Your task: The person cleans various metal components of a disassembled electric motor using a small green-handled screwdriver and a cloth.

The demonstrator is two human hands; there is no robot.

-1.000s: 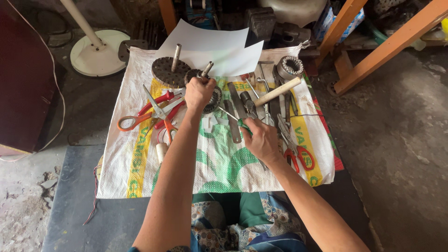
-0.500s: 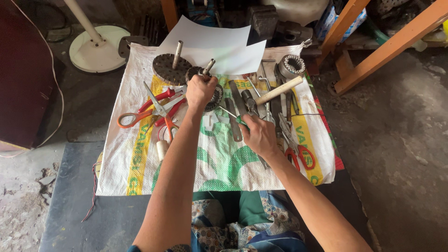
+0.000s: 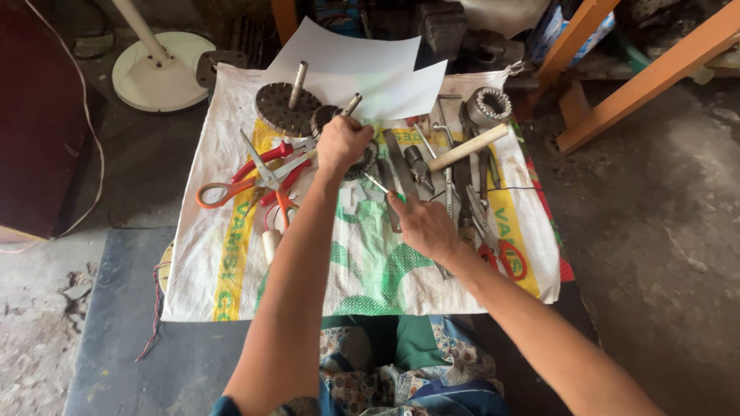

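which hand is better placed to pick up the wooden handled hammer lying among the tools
Right. The right hand, pinching a thin green-tipped screwdriver, sits just below the wooden-handled hammer, while the left hand grips the round dark metal rotor farther left.

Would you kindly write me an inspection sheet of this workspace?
Surface: woven sack spread on a dark slab.
Job's things: left hand grips a rotor; right hand holds a green-tipped screwdriver.
Clutter: second rotor, scissors, red pliers, hammer, stator ring, paper sheets.
Grippers: both closed on tools.
Cables: white cord at left.
Surroundings: fan base, orange frame, concrete floor.
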